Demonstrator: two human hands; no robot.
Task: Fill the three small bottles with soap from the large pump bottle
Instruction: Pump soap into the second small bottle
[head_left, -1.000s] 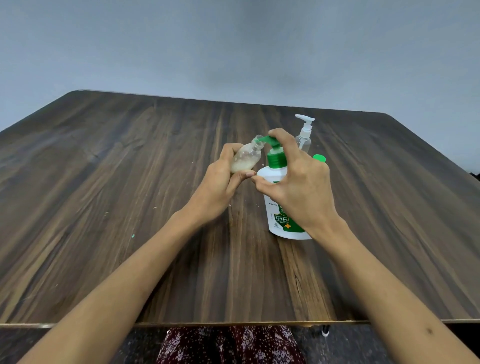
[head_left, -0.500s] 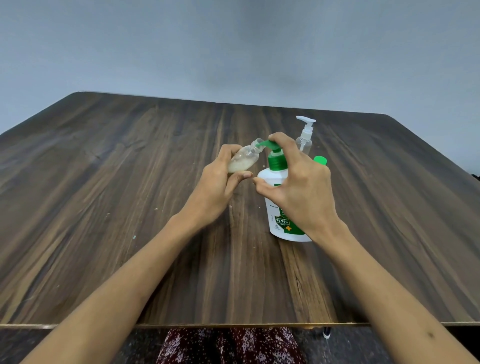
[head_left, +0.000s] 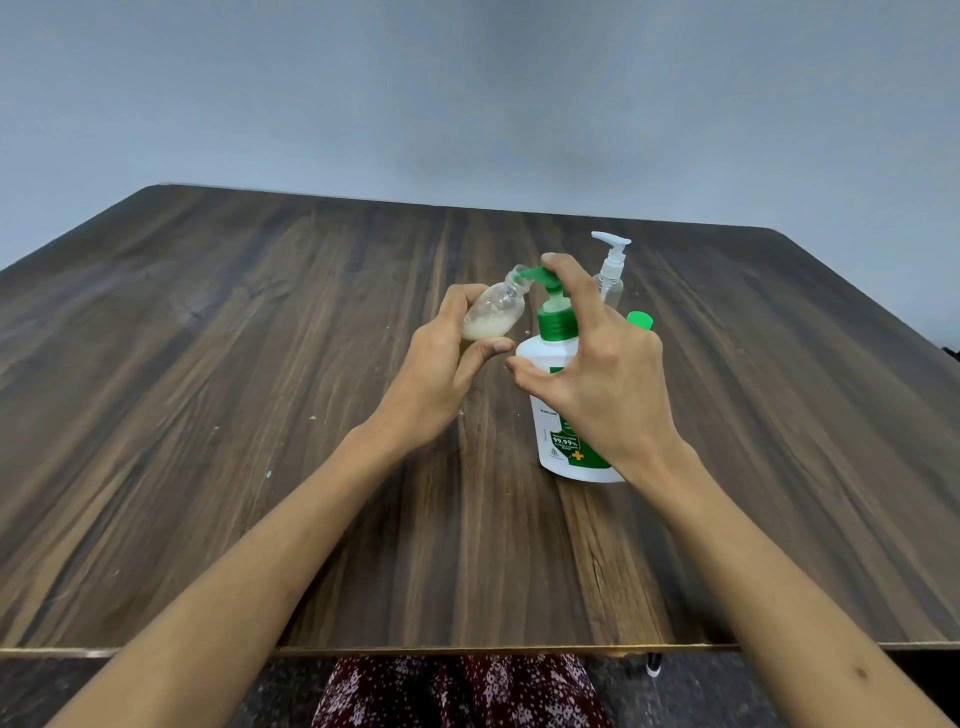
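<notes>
A large white pump bottle (head_left: 558, 410) with a green collar and green label stands on the dark wooden table (head_left: 218, 395). My right hand (head_left: 608, 379) rests over it, forefinger on top of the green pump head. My left hand (head_left: 441, 374) holds a small clear bottle (head_left: 493, 314), tilted so its open mouth meets the pump spout; whitish soap lies in its lower part. Behind the large bottle stand a small clear bottle with a white pump top (head_left: 609, 270) and something with a green cap (head_left: 640, 319), mostly hidden by my right hand.
The table's near edge (head_left: 467, 649) runs across the bottom, with patterned fabric on my lap below it. A few small specks lie on the wood to the left. A plain grey wall stands behind the table.
The green pump head has risen under my right forefinger. The small bottle stays at the spout in my left hand.
</notes>
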